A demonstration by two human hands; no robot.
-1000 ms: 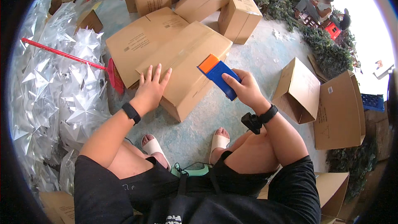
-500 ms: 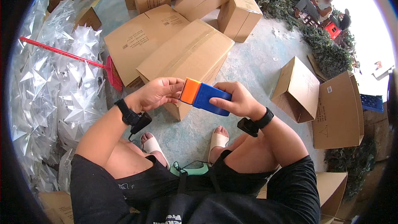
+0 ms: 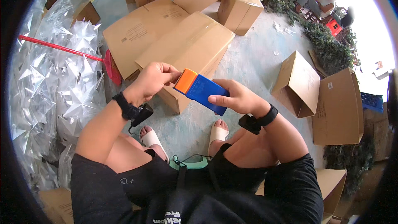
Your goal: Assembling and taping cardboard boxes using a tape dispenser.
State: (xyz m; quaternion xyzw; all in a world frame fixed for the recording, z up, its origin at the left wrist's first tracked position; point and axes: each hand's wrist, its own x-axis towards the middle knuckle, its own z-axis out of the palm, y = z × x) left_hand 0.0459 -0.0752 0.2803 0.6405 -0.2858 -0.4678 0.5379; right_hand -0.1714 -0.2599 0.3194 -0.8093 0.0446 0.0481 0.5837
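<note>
My right hand point(image 3: 237, 96) is closed around the blue body of a tape dispenser point(image 3: 208, 94), thumb along its top face. The dispenser's orange head has a toothed edge and points up and left. At that edge, the fingers of my left hand point(image 3: 156, 79) are pinched together; whatever they hold is too small or clear to make out. Below and beyond both hands lies a large closed carton point(image 3: 195, 45) with a strip of tape along its top.
A flat carton point(image 3: 141, 29) and several stacked boxes point(image 3: 240, 8) stand ahead. Plastic-wrapped silver stars point(image 3: 78, 74) and a red long-handled dustpan point(image 3: 111, 68) are at left. Open cartons point(image 3: 296, 85) stand at right, near green garlands point(image 3: 323, 41) and a seated person point(image 3: 317, 6).
The tape dispenser has tilted, its orange head moving a little left and up. My left hand has shifted up, its fingers now pinched tighter at the toothed edge.
</note>
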